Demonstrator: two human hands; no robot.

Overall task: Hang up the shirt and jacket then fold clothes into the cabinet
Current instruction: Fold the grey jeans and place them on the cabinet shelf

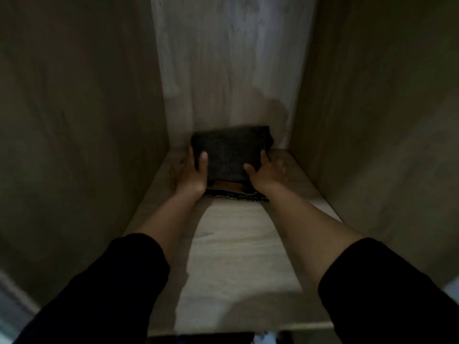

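The left hand [192,173] and right hand [264,170] squeeze the folded jeans [229,155] over the cabinet shelf [238,244]. Letting go crookedly could make the fold flop open.

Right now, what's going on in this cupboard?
A person is reaching both arms into a wooden cabinet. The left hand and right hand hold a folded dark garment by its sides, at the back of the shelf. It sits on or just above another dark piece; the grip hasn't been released.
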